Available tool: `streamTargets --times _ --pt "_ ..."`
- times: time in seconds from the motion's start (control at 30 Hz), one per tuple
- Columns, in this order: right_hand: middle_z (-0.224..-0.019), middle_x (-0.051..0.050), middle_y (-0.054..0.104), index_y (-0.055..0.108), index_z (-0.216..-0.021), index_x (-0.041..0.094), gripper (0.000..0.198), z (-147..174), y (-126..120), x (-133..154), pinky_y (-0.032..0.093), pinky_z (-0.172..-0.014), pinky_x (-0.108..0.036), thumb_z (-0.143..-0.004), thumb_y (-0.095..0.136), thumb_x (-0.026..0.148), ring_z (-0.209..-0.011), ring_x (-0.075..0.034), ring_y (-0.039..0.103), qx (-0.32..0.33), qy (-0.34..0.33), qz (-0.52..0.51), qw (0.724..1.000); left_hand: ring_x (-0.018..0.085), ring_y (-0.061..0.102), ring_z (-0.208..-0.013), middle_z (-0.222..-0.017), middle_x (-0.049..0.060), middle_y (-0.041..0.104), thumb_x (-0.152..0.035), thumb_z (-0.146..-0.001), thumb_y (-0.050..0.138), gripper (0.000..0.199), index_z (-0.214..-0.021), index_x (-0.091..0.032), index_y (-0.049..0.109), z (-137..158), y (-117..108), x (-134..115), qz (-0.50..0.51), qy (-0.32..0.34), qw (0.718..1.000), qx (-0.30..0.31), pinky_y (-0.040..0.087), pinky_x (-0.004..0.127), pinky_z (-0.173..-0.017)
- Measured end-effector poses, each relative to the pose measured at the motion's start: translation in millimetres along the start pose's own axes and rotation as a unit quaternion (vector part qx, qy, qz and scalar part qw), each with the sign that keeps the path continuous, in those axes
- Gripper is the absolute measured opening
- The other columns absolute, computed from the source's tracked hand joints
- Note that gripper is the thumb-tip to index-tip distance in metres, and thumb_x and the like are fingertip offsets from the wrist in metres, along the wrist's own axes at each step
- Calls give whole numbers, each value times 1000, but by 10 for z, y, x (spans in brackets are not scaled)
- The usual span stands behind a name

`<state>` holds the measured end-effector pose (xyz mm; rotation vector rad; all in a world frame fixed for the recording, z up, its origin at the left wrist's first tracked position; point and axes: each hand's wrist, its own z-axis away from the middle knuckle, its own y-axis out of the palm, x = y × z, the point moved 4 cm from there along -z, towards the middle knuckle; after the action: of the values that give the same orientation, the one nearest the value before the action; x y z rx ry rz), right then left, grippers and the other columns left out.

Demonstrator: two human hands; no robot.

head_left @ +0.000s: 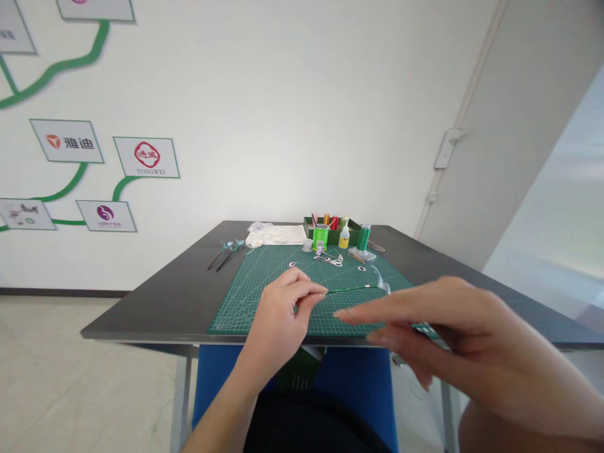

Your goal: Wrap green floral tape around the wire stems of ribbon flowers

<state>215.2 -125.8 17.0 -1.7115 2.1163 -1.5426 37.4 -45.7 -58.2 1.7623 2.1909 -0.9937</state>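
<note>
My left hand is closed in a pinch over the green cutting mat. Between thumb and forefinger it holds one end of a thin green-wrapped stem, which points to the right. A pale, translucent loop-shaped piece shows at the stem's far end. Close to the camera, my right hand is raised with its forefinger stretched out and the thumb apart below it. A faint thin line crosses that forefinger near its tip; whether it is a thread, I cannot tell.
Behind the mat stand a dark green box of thread spools, a bright green spool, a glue bottle and a green thread spool. Scissors lie in front. Dark-stemmed pieces lie left, on the black table.
</note>
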Motion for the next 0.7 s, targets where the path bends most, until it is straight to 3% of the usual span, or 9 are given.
streamTargets --times 0.13,0.3,0.47,0.7 --pt "-48 5 57 86 -122 28 26 -300 -336 64 33 -37 -20 -102 70 25 -40 -9 51 -11 20 -19 1000 13 62 -69 -87 3 69 -4 -98 67 20 -94 -16 83 12 35 -9 -12 14 1000 21 48 24 -65" --pt "-47 9 41 79 -134 21 36 -743 -605 -86 24 -39 -24 -101 75 34 -41 -7 36 -3 22 -43 999 13 62 -71 -87 3 68 -5 -99 67 20 -95 -17 83 51 43 -24 -11 35 999 35 49 24 -66" --pt "-49 11 33 78 -134 18 38 -1158 -751 -507 19 -46 -27 -99 76 32 -46 -8 28 2 38 -70 997 14 62 -72 -87 4 69 -8 -101 65 21 -95 -17 83 49 36 -59 2 49 998 49 51 25 -68" --pt "-45 11 38 75 -138 14 45 -1347 -632 -1373 19 -49 -28 -95 74 28 -47 -10 27 29 199 -91 975 14 62 -71 -84 4 70 -8 -100 67 19 -94 -17 83 45 -40 -122 41 67 996 32 49 25 -65"
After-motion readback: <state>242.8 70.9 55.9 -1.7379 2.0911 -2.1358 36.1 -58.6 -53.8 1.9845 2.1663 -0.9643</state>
